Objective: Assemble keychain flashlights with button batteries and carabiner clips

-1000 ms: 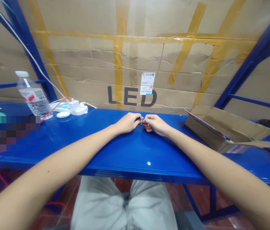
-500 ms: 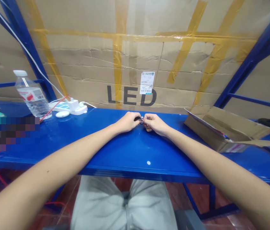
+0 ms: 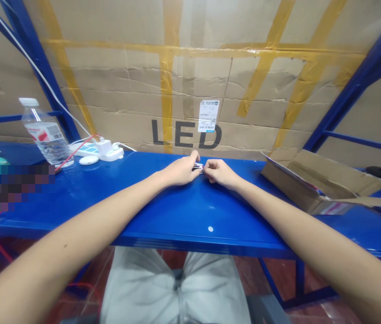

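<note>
Between my hands, over the far half of the blue table (image 3: 177, 216), is a small shiny metal object (image 3: 197, 167) with dark parts; its kind is too small to make out. My left hand (image 3: 183, 171) is closed on its left side, with one finger raised above it. From the right, my right hand (image 3: 222, 173) has its fingers curled into a pinch at the object's right end. What lies inside that pinch is hidden by the fingers.
On the right stands an open cardboard box (image 3: 285, 182). A water bottle (image 3: 47, 139), a white power strip (image 3: 111, 155) with a plugged-in charger and a white round disc (image 3: 88, 160) are at the left. A large taped carton (image 3: 126, 99) rises behind the table.
A finger of my left hand has lifted off the metal object, showing more of it. My right hand keeps its pinch at nearly the same place.
</note>
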`<state>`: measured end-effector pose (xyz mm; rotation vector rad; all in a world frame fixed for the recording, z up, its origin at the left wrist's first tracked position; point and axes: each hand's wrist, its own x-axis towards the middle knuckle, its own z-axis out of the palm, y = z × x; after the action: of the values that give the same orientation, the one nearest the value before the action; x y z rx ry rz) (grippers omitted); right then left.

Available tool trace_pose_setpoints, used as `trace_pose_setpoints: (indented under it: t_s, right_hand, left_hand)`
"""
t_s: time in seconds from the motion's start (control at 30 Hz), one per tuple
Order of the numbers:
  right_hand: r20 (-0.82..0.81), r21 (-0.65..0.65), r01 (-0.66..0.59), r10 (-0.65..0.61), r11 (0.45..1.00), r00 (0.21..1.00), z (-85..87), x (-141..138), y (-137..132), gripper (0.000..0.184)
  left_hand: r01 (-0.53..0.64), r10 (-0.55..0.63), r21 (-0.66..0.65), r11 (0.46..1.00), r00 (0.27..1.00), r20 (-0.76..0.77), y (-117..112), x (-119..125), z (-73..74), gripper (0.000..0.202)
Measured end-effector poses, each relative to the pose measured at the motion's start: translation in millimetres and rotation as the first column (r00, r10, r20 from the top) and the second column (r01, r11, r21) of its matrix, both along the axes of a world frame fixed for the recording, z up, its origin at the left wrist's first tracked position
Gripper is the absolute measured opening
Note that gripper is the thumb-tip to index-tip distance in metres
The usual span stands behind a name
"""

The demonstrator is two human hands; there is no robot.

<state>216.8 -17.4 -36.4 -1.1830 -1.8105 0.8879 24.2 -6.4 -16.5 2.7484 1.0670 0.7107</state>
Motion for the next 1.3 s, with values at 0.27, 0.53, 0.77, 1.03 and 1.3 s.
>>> trace_pose_setpoints:
  t_s: [0.27,0.53,0.77,1.03,1.3]
  right_hand:
    - [0.146,0.075,0.040,-0.050,0.996,0.988,2.8,-1.1,-0.8,0.008]
    - [0.324,0.261,0.027,-0.114,0.965,0.939,-0.2,2.4,5.8,0.005]
    - [0.352,0.295,0.051,-0.158,0.954,0.923,2.7,0.7,4.5,0.005]
    - [-0.178,-0.077,0.042,-0.055,0.996,0.982,7.4,8.2,7.3,0.010]
    - [-0.404,-0.254,-0.250,0.132,0.934,0.905,20.1,11.5,-3.8,0.023]
  left_hand:
    - [0.069,-0.057,0.120,0.990,0.993,-0.101,-0.1,0.2,2.6,0.015]
    - [0.039,-0.004,0.214,0.976,0.987,-0.163,-2.2,1.5,3.2,0.020]
    - [-0.014,0.046,0.201,0.979,0.986,-0.158,-0.3,0.8,3.3,0.022]
    - [-0.038,0.070,-0.133,0.990,0.966,0.249,26.6,-10.4,3.2,0.014]
    - [0.103,-0.072,-0.042,0.994,0.885,0.459,20.8,-8.1,7.2,0.017]
